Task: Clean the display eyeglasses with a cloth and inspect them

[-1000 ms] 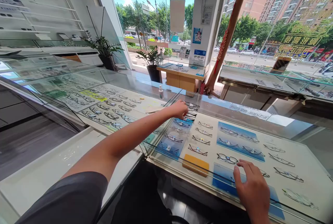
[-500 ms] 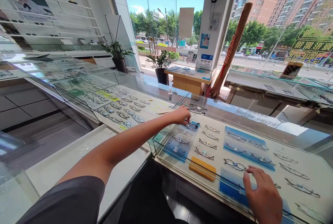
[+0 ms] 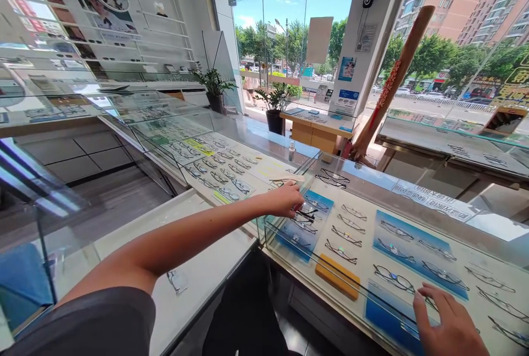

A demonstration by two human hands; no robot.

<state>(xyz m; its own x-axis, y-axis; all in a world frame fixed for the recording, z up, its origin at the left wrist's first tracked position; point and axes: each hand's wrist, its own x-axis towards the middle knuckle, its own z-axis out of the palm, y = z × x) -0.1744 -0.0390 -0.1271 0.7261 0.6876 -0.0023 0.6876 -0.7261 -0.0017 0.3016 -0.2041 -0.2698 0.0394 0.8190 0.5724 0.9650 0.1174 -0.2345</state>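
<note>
My left hand (image 3: 287,199) reaches into the glass display case (image 3: 372,179), fingers closed on a dark pair of glasses (image 3: 305,214) over a blue mat (image 3: 303,224) at the tray's left end. My right hand (image 3: 448,325) rests at the near edge of the case with fingers spread flat over another blue mat (image 3: 382,312). Rows of several glasses lie on the beige tray (image 3: 363,246). An orange block (image 3: 336,276) sits near the front edge.
A second glass case (image 3: 215,157) with several glasses runs off to the left. A small bottle (image 3: 291,151) stands on the glass top. Potted plants (image 3: 275,105), a wooden desk (image 3: 316,127) and a tall wooden post (image 3: 390,83) stand by the window.
My left hand has drawn back from the far row toward me with a dark pair of glasses. The view has swung left, so my right hand sits lower right.
</note>
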